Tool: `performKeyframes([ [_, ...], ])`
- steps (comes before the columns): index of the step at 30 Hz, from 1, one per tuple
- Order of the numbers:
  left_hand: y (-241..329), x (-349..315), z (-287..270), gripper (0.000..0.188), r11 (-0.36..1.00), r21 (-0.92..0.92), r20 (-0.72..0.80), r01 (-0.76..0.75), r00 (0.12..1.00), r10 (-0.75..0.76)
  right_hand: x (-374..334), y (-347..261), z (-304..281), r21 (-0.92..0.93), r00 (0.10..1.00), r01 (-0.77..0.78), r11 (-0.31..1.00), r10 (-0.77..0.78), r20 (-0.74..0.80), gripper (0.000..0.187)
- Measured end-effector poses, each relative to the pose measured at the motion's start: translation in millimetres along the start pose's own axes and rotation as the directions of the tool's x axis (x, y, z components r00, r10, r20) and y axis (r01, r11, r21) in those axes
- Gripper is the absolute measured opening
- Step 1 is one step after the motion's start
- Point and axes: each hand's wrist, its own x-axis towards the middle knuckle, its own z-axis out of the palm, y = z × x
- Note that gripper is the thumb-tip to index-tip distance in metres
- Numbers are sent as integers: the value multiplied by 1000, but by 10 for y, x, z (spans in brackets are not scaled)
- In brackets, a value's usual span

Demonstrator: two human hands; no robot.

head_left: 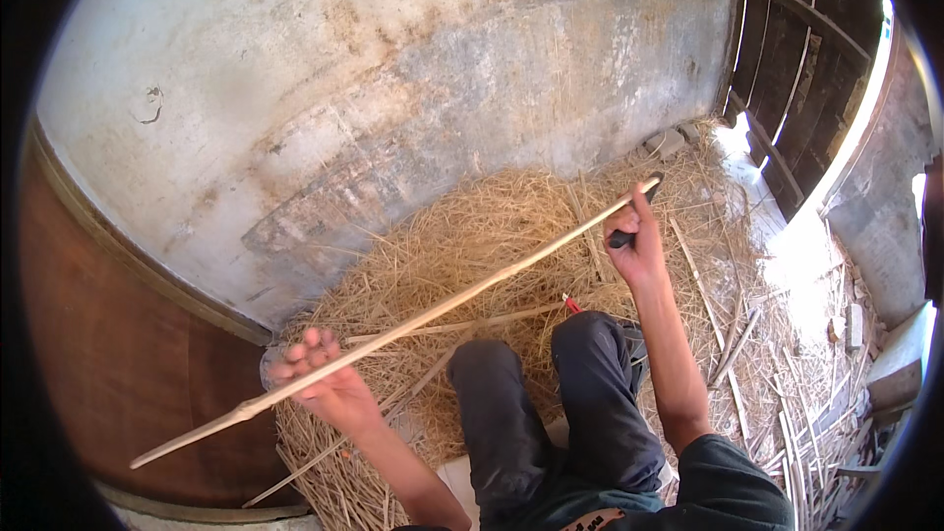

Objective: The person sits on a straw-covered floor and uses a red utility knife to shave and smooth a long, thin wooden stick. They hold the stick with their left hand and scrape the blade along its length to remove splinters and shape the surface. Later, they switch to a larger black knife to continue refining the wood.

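A long, pale, peeled wooden stick (462,295) slants across the view from lower left to upper right, with a knot near its lower end. My right hand (637,246) is closed round what looks like a black-handled knife (619,239), whose blade I cannot make out. A dark part shows beside the stick's upper end, and my thumb lies against the stick there. Under the stick's lower half, my left hand (339,398) is turned up with fingers spread and slightly blurred. The stick passes across this palm without the fingers wrapping round it.
Straw and shavings (472,226) cover the floor around my knees (487,374). A small red object (571,304) shows by my right knee. A stained wall (442,69) rises ahead, with a brown panel (118,315) at left. Thin sticks (728,354) lie at right, near a slatted wooden door (796,49).
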Motion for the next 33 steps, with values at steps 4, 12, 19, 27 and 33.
performKeyframes([
  [4, 344, 387, 223, 47, 984, -38, 26, -176, 984, 177, 147, 134, -251, -187, 995, -86, 979, 76, -59, 22],
  [12, 461, 1312, 368, 36, 937, 330, -1, -112, 993, 119, 112, -290, -862, -491, 965, -260, 832, 201, -171, 40],
  [19, -278, 1442, 803, 22, 904, 386, 226, 183, 932, -285, -564, -532, -687, -667, 987, -44, 744, -70, -143, 32],
  [27, -1280, 1104, 1008, 13, 790, 456, 414, 409, 688, -596, -1158, -479, -680, -772, 989, -108, 626, -15, -150, 32],
  [33, -1500, 680, 912, 25, 646, 584, 418, 491, 500, -758, -1290, -438, -722, -804, 984, -98, 587, -66, -168, 32],
])
